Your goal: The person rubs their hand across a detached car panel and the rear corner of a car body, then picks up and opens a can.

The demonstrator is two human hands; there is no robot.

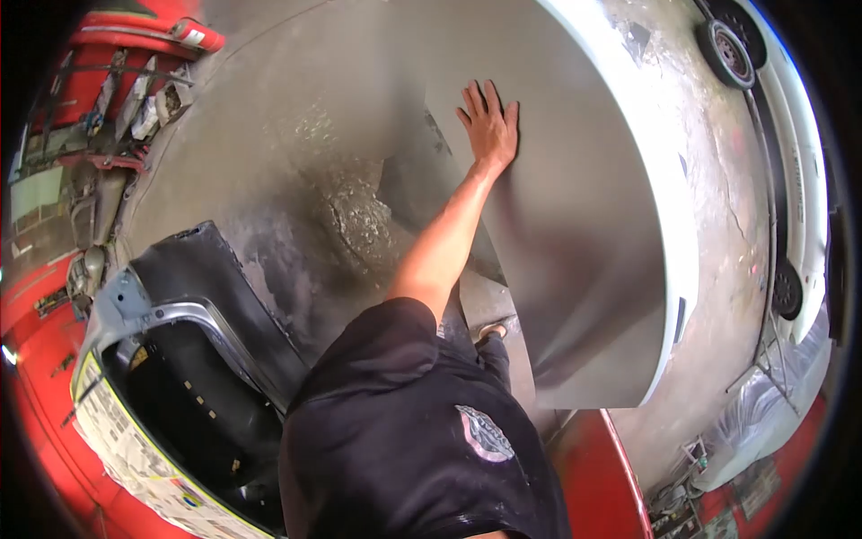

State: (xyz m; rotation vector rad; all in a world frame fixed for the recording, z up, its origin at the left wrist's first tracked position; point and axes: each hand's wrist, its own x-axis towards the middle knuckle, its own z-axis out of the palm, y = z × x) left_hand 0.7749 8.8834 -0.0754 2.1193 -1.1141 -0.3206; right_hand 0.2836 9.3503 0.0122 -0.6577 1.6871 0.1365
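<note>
My left hand (pixel 492 135) lies palm down with its fingers spread on a large smooth grey panel (pixel 584 198). Only the back of the hand shows, and nothing is held in it. A pale, curved rim runs along the panel's right side. My left arm reaches up and to the right from a black short sleeve. My right hand is out of sight.
A car body part (pixel 153 310) with a black interior and paper masking stands at lower left. A red extinguisher (pixel 197 35) is at upper left. At right are a white car (pixel 808 171) and a loose wheel (pixel 725 54). My shoe (pixel 492 331) shows beside the panel.
</note>
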